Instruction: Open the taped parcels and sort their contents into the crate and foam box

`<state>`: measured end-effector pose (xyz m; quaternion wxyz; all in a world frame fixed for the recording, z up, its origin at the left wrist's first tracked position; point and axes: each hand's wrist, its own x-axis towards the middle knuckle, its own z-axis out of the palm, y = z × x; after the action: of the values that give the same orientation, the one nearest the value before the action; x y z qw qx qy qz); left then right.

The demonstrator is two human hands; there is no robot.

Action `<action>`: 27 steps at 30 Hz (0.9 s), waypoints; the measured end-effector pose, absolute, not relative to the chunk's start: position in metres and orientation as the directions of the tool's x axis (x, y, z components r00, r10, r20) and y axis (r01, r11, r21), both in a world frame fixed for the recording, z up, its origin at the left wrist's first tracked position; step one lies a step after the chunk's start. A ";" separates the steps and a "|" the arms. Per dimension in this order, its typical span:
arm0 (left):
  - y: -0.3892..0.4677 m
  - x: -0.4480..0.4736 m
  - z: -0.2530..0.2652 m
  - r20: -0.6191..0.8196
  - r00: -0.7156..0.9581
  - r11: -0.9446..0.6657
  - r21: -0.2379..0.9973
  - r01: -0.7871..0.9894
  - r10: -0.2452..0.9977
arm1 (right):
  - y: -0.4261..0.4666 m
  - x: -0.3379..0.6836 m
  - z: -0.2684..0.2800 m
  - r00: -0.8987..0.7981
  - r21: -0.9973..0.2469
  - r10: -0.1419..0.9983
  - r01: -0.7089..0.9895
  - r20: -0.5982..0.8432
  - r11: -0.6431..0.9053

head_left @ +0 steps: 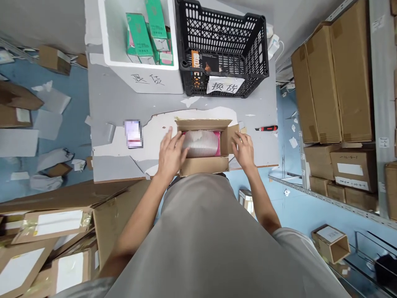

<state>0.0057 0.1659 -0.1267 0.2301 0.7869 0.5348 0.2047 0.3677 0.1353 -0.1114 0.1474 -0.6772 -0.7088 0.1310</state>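
Observation:
An opened cardboard box (pixel 204 164) lies at the table's near edge with its flaps folded out. Inside it rests a bundle in translucent white wrap (pixel 201 143), with bright pink showing at its ends. Over the box's left end lies my left hand (pixel 171 154), fingers stretched out and apart, holding nothing. At the right end, my right hand (pixel 244 150) has its loosely bent fingers against the right flap (pixel 232 140); no grip on it shows. A red and black box cutter (pixel 267 128) lies to the right, and a phone with a blurred screen (pixel 133 134) to the left.
At the back of the table stand a white foam bin (pixel 149 78) with green boxes (pixel 141 37) and a black plastic crate (pixel 223 45). Stacked cartons (pixel 335 78) fill shelving on the right. A large carton (pixel 120 219) holding labelled parcels is at lower left.

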 end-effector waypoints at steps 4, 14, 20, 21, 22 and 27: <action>0.166 0.053 -0.129 -0.033 0.559 -0.454 0.544 0.706 0.829 | 0.139 0.357 -0.113 -0.034 -0.403 0.999 0.915 0.010 0.036; 0.203 0.088 -0.164 -0.198 0.659 -0.549 0.410 0.728 0.726 | 0.138 0.360 -0.121 -0.035 -0.506 0.999 0.862 0.017 0.039; 0.171 0.017 -0.135 0.054 0.377 -0.341 0.556 0.758 0.925 | 0.112 0.376 -0.130 0.085 -0.721 0.995 0.693 0.051 -0.022; 0.164 0.002 -0.136 0.076 0.252 -0.246 0.604 0.758 0.965 | 0.108 0.380 -0.139 0.121 -0.747 0.993 0.661 0.018 -0.067; 0.158 -0.012 -0.141 0.051 0.117 -0.121 0.662 0.740 0.992 | 0.104 0.384 -0.150 0.150 -0.766 0.988 0.631 -0.036 -0.124; 0.145 -0.038 -0.204 -0.338 -0.145 0.360 0.755 0.548 0.930 | 0.103 0.386 -0.223 0.146 -0.743 0.847 0.420 -0.512 -0.521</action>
<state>-0.0379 0.1453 -0.2037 0.4040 0.5141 0.7189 0.2361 0.3864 0.1026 -0.2233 0.2196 -0.7243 -0.4373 0.4858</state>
